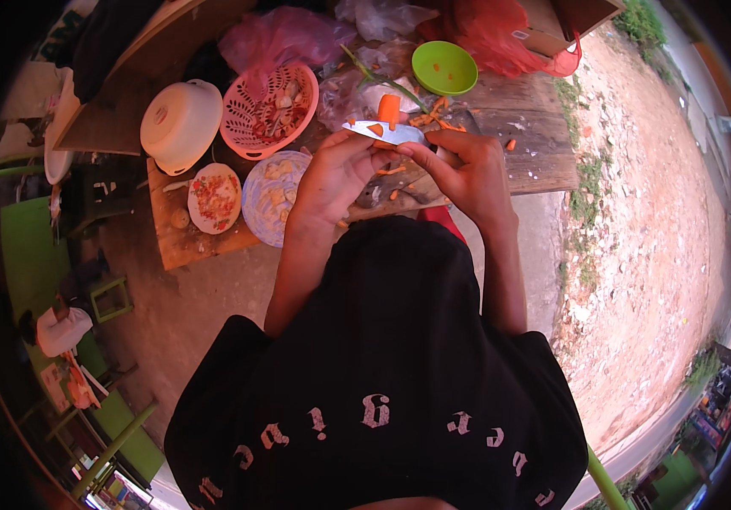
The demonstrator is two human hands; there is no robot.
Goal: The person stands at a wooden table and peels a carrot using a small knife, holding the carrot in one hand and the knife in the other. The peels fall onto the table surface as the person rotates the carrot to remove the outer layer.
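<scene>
My right hand [467, 170] is closed round a knife [401, 133], its blade pointing left across the front of my left hand. Fingers of my left hand [340, 174] are pinched by the blade, on a carrot piece [384, 145] partly hidden beneath it. A small orange bit clings to the blade. Just beyond the knife stands a thick carrot chunk [389, 107]; its lower end is hidden. Orange peelings [443, 119] lie on the wooden table [540, 140] beside my right hand.
A green bowl [446, 81] with orange bits sits beyond. Leftward are a pink colander [240, 106], an upturned cream basin [180, 127], a plate [204, 227] of red and orange pieces, and a patterned plate [251, 208] of pale chunks. Plastic bags [293, 38] line the back.
</scene>
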